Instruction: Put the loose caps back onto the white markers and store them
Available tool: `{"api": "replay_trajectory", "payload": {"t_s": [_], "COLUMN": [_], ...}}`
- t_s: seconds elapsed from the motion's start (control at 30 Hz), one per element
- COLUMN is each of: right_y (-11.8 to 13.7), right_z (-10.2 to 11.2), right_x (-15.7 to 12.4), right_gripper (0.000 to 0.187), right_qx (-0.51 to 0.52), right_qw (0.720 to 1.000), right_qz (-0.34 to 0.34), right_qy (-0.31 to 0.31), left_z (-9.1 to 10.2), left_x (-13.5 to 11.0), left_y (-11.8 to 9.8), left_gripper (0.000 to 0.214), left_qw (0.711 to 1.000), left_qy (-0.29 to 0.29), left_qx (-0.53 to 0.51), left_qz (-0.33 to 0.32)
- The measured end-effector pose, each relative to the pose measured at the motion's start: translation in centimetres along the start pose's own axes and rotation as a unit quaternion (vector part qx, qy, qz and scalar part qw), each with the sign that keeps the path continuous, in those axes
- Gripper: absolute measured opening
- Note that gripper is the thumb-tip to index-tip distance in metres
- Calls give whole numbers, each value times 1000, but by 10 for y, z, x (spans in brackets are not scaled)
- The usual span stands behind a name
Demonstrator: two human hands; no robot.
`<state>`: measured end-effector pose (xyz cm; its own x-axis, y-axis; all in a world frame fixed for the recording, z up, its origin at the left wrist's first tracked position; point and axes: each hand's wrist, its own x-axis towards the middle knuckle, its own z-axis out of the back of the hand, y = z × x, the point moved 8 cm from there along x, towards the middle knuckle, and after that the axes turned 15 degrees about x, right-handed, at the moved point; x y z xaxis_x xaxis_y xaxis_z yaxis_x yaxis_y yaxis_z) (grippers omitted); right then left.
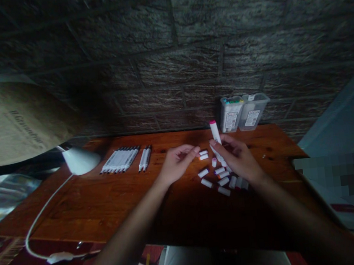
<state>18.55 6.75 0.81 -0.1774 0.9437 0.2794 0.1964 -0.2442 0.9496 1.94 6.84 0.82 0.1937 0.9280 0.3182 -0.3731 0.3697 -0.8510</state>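
Note:
My right hand (238,157) grips a white marker (215,134) with a pink tip, held upright above the wooden table (108,198). My left hand (178,162) hovers just to its left, fingers curled loosely, its fingertips near two small caps (203,155). Several loose white marker caps (223,181) lie scattered on the table below and between my hands. A row of several capped white markers (121,159) lies flat at the table's back left, with two more markers (144,158) beside them.
Two clear plastic marker boxes (244,112) stand against the brick wall at the back right. A white desk lamp (80,159) with its cord (37,223) sits at the left. A brown paper bag (11,120) hangs at far left. Papers (345,199) lie at the right.

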Motion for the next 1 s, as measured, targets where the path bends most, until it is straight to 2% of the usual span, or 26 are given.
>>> {"api": "replay_trajectory", "payload": {"t_s": [0.1,0.17,0.3,0.47,0.53,0.63,0.7,0.87,1.0], "right_y": [3,4,2,-2,1,13,20,15,8], "right_z": [7,11,11,0,7,30,40,39,24], "right_x": [3,4,4,0,1,3,3,5,6], "right_gripper": [30,30,30,38,41,49,54,53,51], "right_qx": [28,38,74,101,77,-13,-80,-122,-169], "right_qw": [999,998,995,993,994,989,981,981,983], "right_qz": [-8,-5,-10,-50,-39,30,65,67,33], "right_qy": [-27,-41,-64,-42,-65,-141,-162,-136,-63], "left_z": [-7,-7,-9,-10,-7,-5,-7,-14,-16], "left_x": [-4,-7,-11,-12,-12,-12,-13,-17,-17], "left_y": [-7,-10,-14,-14,-15,-15,-15,-17,-15], "left_gripper": [21,19,25,25,24,23,23,28,27], "left_qw": [998,995,988,984,978,974,974,967,963], "left_qy": [17,8,1,-4,-15,-18,-2,30,42], "left_qx": [40,76,131,149,181,207,209,235,245], "left_qz": [-39,-59,-86,-94,-98,-93,-88,-98,-108]}}
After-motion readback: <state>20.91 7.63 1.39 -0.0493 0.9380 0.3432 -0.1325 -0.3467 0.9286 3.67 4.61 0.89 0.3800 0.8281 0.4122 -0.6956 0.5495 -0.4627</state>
